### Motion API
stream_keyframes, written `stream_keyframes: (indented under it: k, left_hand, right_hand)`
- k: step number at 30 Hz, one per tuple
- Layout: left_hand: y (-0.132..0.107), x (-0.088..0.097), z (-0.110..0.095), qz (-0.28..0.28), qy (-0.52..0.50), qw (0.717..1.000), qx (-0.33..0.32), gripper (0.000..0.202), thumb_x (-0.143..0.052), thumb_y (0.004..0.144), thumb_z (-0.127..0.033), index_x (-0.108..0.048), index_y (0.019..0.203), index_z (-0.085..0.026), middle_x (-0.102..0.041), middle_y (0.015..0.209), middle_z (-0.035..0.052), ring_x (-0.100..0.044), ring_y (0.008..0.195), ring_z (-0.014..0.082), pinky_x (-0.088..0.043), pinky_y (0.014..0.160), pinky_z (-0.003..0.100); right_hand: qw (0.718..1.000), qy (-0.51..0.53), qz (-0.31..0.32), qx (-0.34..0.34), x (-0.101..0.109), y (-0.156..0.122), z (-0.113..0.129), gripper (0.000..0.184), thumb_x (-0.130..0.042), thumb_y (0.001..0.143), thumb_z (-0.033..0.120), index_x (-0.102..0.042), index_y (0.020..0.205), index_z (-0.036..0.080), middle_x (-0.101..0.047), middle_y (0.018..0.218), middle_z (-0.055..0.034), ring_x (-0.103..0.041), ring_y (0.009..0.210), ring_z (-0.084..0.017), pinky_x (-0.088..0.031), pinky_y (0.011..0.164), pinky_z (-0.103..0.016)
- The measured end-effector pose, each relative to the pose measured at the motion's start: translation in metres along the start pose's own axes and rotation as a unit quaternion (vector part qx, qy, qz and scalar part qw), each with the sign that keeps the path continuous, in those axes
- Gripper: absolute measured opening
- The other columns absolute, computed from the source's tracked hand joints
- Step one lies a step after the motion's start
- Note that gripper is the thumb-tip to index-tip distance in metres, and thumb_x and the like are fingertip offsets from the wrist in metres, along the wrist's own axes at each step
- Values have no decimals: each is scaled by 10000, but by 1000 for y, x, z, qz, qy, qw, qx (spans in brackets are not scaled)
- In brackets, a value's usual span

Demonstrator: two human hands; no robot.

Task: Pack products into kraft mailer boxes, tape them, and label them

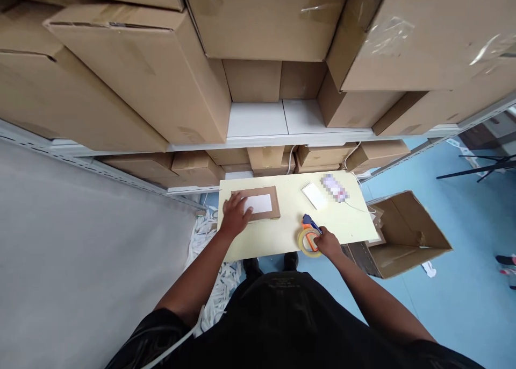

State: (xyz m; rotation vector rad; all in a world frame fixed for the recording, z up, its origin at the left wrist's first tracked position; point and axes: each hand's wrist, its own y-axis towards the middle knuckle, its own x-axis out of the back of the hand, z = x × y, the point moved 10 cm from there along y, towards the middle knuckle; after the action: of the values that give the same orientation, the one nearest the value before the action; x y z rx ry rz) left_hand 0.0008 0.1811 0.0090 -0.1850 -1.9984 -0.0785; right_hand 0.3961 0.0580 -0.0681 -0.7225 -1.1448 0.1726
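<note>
On the pale yellow table [282, 234] lies a flat cardboard box [275, 199] with a white label [260, 203] on top. My left hand [235, 215] rests on the left part of this box, fingers spread, the thumb reaching over the label. In my right hand [328, 243] is a tape dispenser [310, 221] in blue and orange, carrying a roll of yellowish tape [300, 242]. The dispenser is at the table's front edge, apart from the box. A small stack of white labels [314, 196] lies farther back, between the box and a blurred-out item [334, 188].
Shelves [258, 120] packed with large cardboard boxes [266, 19] rise behind the table. An open carton [411, 234] stands to the right on the blue floor. White paper strips [201, 240] are heaped at the left, beside a grey wall [97, 240]. A white cable [357, 181] hangs near the table's back right.
</note>
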Motion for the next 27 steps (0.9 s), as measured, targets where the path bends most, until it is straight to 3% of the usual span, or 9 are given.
stream_keyframes:
  k: [2,5,8,10,14,20,27]
  left_hand:
    - [-13,6,23,-26,-13,998,64,616,-497,978,-487,-482,1495,-152,-245,1700,165,-167,1582,359,-178,1269,546]
    - [-34,-9,46,-3,-76,987,144,792,-558,940,-482,-309,1579,-86,-215,1695,223,-207,1574,361,-240,1267,488]
    - [-54,-30,53,46,-149,962,226,815,-487,983,-493,-192,1606,-59,-368,1620,257,-406,1492,337,-358,1207,443]
    - [-64,-38,52,71,-173,946,264,775,-449,999,-520,-212,1598,-90,-509,1524,243,-548,1378,334,-434,1132,441]
    - [-69,-37,46,72,-183,941,276,658,-451,996,-526,-341,1530,-157,-623,1421,180,-617,1296,315,-468,1071,421]
    - [-87,-32,47,32,-181,927,326,707,-479,997,-503,-326,1551,-90,-522,1522,238,-602,1324,311,-447,1100,401]
    - [-124,-40,42,25,-200,918,343,675,-498,988,-522,-402,1516,-112,-448,1583,233,-626,1300,297,-453,1113,387]
  right_hand:
    - [1000,-1,-5,-16,5,12,-8,401,-573,896,295,-551,1283,191,-747,1056,-125,-715,978,-275,-449,703,-300]
    - [1000,-17,2,-10,11,32,-7,348,-586,907,358,-570,1211,190,-734,1038,-131,-715,982,-278,-466,702,-295]
    - [1000,-23,10,12,14,52,3,329,-593,910,400,-589,1169,196,-718,1020,-122,-712,989,-267,-486,718,-289]
    - [999,-25,5,35,16,61,11,318,-602,907,400,-600,1156,201,-695,1103,-128,-698,1040,-261,-497,749,-290]
    - [997,-27,4,70,15,69,15,334,-629,891,365,-611,1175,189,-619,1275,-146,-672,1115,-257,-500,792,-289]
    - [994,-24,27,101,16,67,3,362,-617,898,396,-606,1186,178,-643,1235,-136,-682,1069,-254,-489,754,-289]
    - [991,-30,36,128,21,59,7,284,-597,919,373,-623,1129,183,-692,1154,-123,-695,1021,-258,-456,740,-292]
